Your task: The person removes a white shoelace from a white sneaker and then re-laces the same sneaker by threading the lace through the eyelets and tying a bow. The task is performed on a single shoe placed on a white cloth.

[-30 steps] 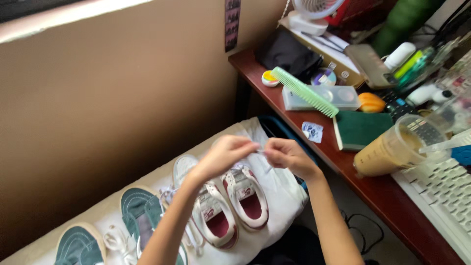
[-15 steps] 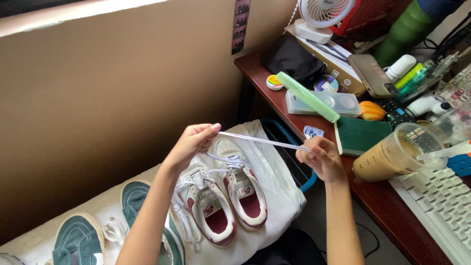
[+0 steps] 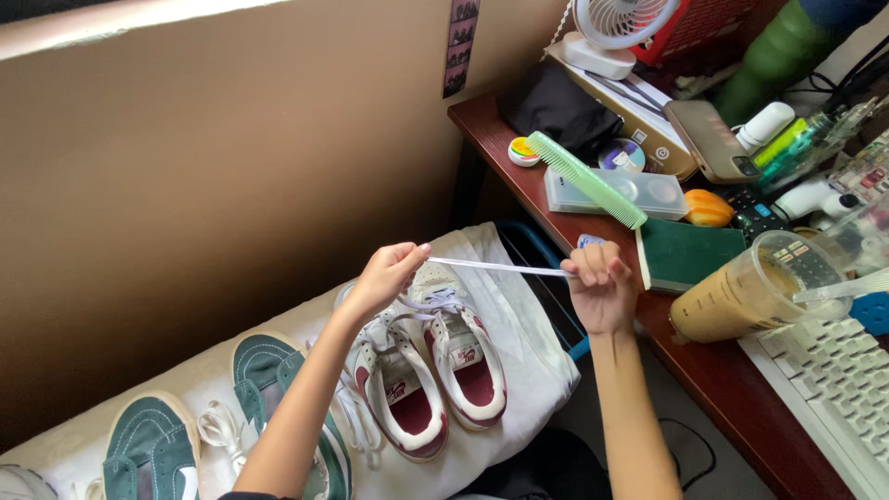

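Nearest you, two green shoes (image 3: 278, 407) lay beside a pair of white shoes (image 3: 435, 370) with maroon linings, all on a white cloth (image 3: 532, 356). Above the white pair, your left hand (image 3: 394, 273) pinched one end of a white lace (image 3: 500, 268) between thumb and fingers, and your right hand (image 3: 600, 282) was closed in a fist around the other end. That grip on both sides held the lace stretched flat and nearly level between your hands, in the air just over the toes of the white shoes. More lace ran loosely through the eyelets below your left hand, but whether it joined the stretched length could not be told. By the look of it, you were at the stage of pulling the lace straight and taut. Any next move called for both grips to stay firm and the lace to stay flat, without twisting. To your right, on the desk (image 3: 741, 398), stood a cup (image 3: 741, 292) of brown drink close to your right hand, so that elbow needed room. Beyond it lay a green book (image 3: 690, 252) and a green comb (image 3: 588, 179), and farthest off stood a white fan (image 3: 607, 28).
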